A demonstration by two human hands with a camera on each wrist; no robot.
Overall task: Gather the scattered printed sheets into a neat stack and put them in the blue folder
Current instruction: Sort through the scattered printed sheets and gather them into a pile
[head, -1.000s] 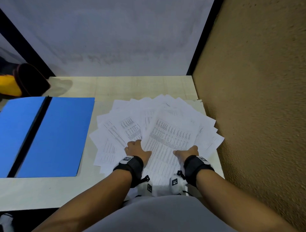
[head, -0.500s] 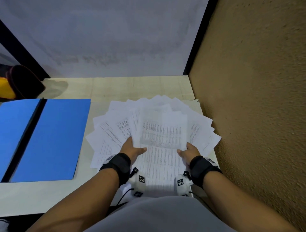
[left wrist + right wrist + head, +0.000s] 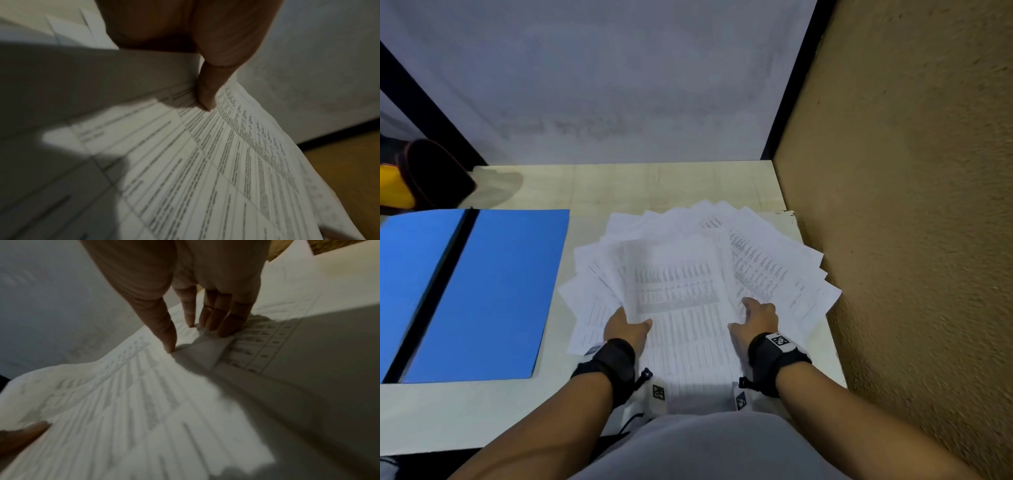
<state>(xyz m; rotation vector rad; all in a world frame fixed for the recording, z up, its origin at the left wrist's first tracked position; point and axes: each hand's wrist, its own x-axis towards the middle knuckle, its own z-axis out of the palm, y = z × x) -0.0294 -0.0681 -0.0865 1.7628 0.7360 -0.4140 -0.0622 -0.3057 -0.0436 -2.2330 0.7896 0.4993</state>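
Gathering step, head view. The printed sheets [image 3: 763,274] lie fanned on the table [image 3: 465,411], spreading from about 10 o'clock round to 2 o'clock from the hands. The left hand [image 3: 625,329] pinches the left edge of the top sheet [image 3: 678,308] — thumb on the printed face, the other fingers hidden beneath. The right hand [image 3: 756,318] rests with straight fingers [image 3: 226,321] on the fan beside that sheet's right edge, thumb at the edge. The blue folder [image 3: 493,294] lies open at 9 o'clock, well apart from the paper. Judged best practice — sweep both hands inward so outer sheets slide under the top one, then square the edges against the table before lifting; loose corners at 2 o'clock may snag.
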